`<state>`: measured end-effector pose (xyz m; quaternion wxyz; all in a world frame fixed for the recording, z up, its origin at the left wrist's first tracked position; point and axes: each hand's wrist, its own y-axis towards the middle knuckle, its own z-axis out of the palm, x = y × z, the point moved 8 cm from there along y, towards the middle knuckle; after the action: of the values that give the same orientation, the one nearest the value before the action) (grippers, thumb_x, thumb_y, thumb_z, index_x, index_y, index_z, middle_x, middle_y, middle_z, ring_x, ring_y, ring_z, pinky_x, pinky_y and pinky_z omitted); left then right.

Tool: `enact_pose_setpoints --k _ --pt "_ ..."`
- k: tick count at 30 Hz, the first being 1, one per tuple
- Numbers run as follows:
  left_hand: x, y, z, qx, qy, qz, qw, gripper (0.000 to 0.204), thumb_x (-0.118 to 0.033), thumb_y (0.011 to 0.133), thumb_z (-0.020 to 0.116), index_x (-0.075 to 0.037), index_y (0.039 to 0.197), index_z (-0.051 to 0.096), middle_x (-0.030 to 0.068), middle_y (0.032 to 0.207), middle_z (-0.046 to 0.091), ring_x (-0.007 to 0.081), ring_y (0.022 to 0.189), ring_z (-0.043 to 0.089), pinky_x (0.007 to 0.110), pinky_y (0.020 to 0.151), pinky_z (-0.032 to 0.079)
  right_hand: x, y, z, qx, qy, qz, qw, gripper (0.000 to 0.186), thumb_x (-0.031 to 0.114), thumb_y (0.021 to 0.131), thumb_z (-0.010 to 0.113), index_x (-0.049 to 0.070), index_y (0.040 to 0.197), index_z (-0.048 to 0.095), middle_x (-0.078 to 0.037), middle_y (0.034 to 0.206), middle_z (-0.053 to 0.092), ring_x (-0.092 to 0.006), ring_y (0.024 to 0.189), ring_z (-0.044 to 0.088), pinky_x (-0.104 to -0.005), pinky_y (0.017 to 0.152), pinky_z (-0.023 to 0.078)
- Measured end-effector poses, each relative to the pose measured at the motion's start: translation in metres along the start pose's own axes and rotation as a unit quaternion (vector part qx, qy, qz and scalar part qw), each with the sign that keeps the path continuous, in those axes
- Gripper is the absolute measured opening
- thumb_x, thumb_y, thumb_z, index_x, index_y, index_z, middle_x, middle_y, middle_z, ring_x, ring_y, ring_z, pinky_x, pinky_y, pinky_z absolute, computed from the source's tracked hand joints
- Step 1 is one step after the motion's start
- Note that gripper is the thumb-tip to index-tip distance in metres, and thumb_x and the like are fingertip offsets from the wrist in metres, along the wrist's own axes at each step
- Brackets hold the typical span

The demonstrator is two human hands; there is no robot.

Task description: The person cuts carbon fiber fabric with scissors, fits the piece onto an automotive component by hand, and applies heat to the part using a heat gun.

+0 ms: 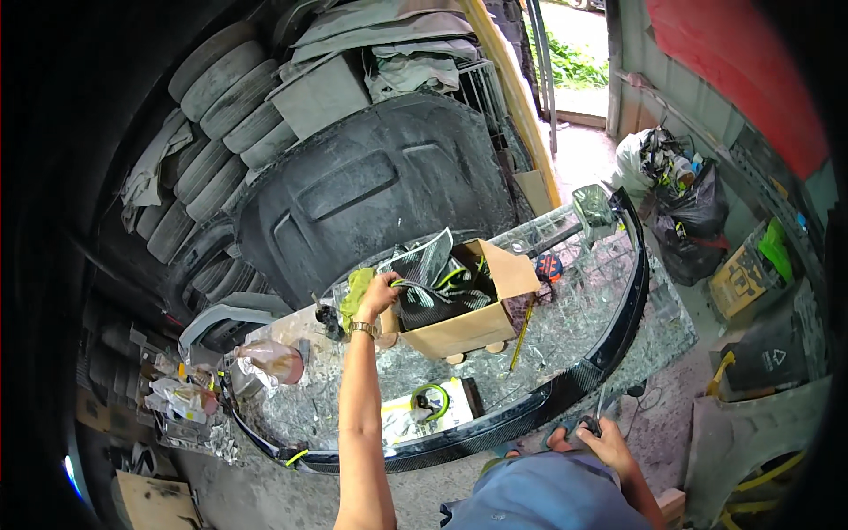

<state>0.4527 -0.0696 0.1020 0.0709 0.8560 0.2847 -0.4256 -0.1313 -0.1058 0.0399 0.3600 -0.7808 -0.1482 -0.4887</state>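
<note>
My left hand (380, 295) reaches forward over the workbench. Its fingers are closed on a dark carbon-weave piece (426, 288) with a green edge, at the left side of an open cardboard box (464, 330). More dark woven scraps fill that box. A yellow-green cloth (355, 296) lies right beside the hand. Low on the right, my right hand (611, 444) is closed around a small dark tool with a thin pale tip, whose kind I cannot make out. That hand is close to a long curved black carbon-weave car part (565, 395) along the bench's near edge.
On the workbench (349, 389) lie a green tape roll (430, 402), a red-and-black tape measure (548, 268) and a plastic-wrapped container (269, 362). A dark car hood (389, 181) leans behind it, near stacked tyres (212, 79). Rubbish bags (693, 247) sit at the right.
</note>
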Motion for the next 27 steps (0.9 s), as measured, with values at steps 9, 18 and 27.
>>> enact_pose_setpoints --k 9,18,27 --pt "0.007 -0.055 0.040 0.126 -0.136 -0.036 0.982 0.052 -0.013 0.074 0.076 -0.008 0.122 0.058 0.0069 0.125 0.055 0.0220 0.121 0.047 0.033 0.102 0.038 0.014 -0.008 -0.008 -0.009 -0.008 0.008 1.000 0.032 0.024 0.083 0.066 -0.006 0.087 0.056 -0.017 0.083 0.066 -0.0225 0.079 0.065 -0.0355 0.073 0.049" --pt "-0.071 -0.039 0.002 -0.054 0.128 0.150 0.979 0.012 -0.003 0.076 0.066 0.000 0.088 0.062 0.0095 0.074 0.063 0.0187 0.069 0.059 0.031 0.064 0.046 0.039 -0.003 0.002 0.039 -0.031 0.015 0.999 0.022 0.019 0.083 0.065 -0.001 0.091 0.058 -0.010 0.078 0.066 -0.0159 0.070 0.063 -0.0313 0.067 0.050" --pt "-0.110 -0.040 -0.071 -0.074 -0.196 0.085 0.974 0.007 -0.011 0.088 0.065 -0.005 0.085 0.063 -0.0056 0.077 0.060 0.0025 0.070 0.052 0.018 0.064 0.041 0.013 0.005 -0.003 0.008 0.019 -0.014 1.000 0.022 0.018 0.082 0.068 0.000 0.089 0.059 -0.008 0.075 0.064 -0.0154 0.066 0.062 -0.0306 0.063 0.051"
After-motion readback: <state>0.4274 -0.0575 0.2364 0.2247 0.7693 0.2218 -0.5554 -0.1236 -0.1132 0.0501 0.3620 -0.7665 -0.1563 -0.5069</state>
